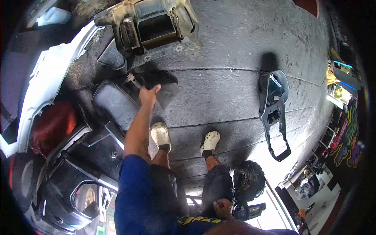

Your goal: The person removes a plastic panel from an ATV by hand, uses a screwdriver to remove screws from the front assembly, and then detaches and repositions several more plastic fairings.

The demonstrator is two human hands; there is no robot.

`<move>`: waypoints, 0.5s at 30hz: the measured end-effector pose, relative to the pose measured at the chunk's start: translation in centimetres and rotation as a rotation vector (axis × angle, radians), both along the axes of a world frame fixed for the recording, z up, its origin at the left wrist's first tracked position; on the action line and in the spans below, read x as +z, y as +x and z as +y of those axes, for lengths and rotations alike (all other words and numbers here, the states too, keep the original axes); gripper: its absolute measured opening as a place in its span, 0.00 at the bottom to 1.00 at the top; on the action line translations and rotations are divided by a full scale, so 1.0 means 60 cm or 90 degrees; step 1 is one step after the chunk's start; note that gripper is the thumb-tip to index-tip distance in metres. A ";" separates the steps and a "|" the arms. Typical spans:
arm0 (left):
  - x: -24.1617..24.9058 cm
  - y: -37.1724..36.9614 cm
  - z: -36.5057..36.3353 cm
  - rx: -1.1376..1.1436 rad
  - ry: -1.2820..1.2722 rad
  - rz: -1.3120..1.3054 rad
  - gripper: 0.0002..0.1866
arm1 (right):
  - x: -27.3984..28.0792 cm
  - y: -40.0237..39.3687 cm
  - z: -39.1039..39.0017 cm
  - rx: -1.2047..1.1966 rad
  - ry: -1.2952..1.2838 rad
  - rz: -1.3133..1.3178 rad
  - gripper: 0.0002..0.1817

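Observation:
My left hand (148, 96) reaches out over the floor, its fingers wrapped round a grey bar-like part (135, 81) with a notched metal end. Just below and left of that hand lies a padded dark grey panel (113, 102). My right hand (223, 208) rests low by my right thigh with its fingers curled; I cannot tell what is in it. Beyond my left hand, a large dirty tan plastic housing (156, 27) with a rectangular opening sits on the floor.
A long black console frame (275, 113) lies on the concrete floor (227, 90) to the right. On the left are a white body panel (51, 70), a red part (53, 125) and a black bumper-like piece (66, 192). Brooms (333, 74) stand at far right.

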State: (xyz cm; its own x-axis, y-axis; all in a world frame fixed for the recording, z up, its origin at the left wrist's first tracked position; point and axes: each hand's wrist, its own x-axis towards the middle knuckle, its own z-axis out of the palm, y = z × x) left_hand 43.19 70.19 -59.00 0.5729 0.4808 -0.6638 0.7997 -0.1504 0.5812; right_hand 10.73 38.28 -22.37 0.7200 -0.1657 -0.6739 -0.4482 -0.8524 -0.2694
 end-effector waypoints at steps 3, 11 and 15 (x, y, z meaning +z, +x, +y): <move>0.049 -0.059 -0.021 -0.005 -0.381 0.031 0.32 | -0.004 0.006 -0.009 -0.154 0.072 0.153 0.11; 0.314 -0.235 -0.146 -0.444 -0.875 0.222 0.21 | -0.077 0.118 -0.003 -0.661 0.447 0.250 0.28; 0.266 -0.212 -0.120 -0.352 -0.801 0.065 0.18 | -0.087 0.229 0.061 -0.614 0.414 0.122 0.24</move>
